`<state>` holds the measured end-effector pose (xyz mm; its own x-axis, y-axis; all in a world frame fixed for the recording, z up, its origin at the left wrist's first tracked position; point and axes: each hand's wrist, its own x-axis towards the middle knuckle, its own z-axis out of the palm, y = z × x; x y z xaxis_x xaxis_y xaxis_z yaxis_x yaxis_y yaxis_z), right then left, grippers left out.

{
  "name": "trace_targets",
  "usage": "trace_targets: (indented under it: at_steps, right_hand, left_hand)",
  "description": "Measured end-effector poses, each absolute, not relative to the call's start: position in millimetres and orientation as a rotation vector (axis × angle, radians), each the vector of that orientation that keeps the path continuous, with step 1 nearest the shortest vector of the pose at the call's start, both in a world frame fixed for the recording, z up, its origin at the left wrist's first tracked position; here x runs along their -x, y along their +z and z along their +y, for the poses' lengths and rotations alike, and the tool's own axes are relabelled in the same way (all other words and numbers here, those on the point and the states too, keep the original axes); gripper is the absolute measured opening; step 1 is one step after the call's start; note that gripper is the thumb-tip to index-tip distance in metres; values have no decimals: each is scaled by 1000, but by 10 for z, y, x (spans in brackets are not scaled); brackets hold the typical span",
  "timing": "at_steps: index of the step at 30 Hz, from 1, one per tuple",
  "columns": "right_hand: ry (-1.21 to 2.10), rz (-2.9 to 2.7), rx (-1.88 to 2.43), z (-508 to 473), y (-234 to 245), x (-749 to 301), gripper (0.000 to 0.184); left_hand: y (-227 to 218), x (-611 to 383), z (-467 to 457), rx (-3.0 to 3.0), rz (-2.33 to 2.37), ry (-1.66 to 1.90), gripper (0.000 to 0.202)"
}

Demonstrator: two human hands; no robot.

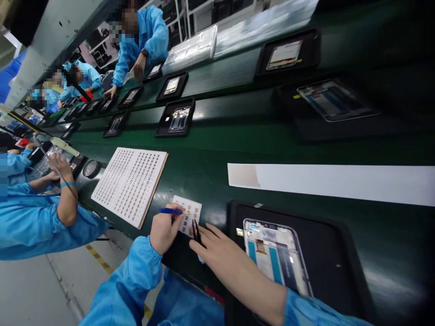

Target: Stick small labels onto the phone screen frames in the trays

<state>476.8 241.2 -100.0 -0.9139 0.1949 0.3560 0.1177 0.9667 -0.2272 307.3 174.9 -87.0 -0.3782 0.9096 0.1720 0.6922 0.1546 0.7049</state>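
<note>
Right sleeve (307,309) cut off | right hand (220,256) pinching tweezers (198,234) | left hand (163,232) pinching blue tool (170,211) | card (196,207) partly hidden

papery card (192,217), glossy green bench (199,181)

You wear bright blue work clothes of thin, lightly shiny cloth. Your left sleeve (127,276) is loose and full of soft creases, its edge gathered close to the wrist above your bare left hand (165,230). Your right sleeve (316,312) is the same blue, streaked with paler folds, and ends farther up, so the forearm above your bare right hand (217,253) shows. The blue cloth (190,301) over your lap looks darker, in shade.
</note>
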Motion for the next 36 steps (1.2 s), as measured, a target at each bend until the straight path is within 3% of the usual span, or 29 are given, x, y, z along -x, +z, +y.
trace_targets:
  at_steps: [9,13,17,21,23,29,36]
  right_hand:
    - [312,-2719,287,2405,-971,-4869,36]
    - [274,-2732,323,2398,-949,-4851,36]
    - [772,-2609,515,2509,-793,-4925,33]
    - [1417,-1934,889,2687,-556,-5094,5]
    - [1517,-1665,945,2733,-455,-5166,18]
    - [1426,-1444,1013,2708,-304,-5290,24]
    - [1363,-1334,1017,2724,-334,-5438,23]
  left_hand:
    - [-891,-3103,1780,-1644,2057,1012,11]
    - [-803,-3078,1826,-1208,1931,1343,11]
    - [-584,-3145,1849,-894,1747,1621,29]
    - [-380,-3412,1871,-979,1743,1643,29]
    - [-311,-3568,1906,-1191,1736,1677,24]
    - [-188,-3875,2086,-1813,1621,1736,10]
    - [-187,-4030,2201,-2014,1534,1696,15]
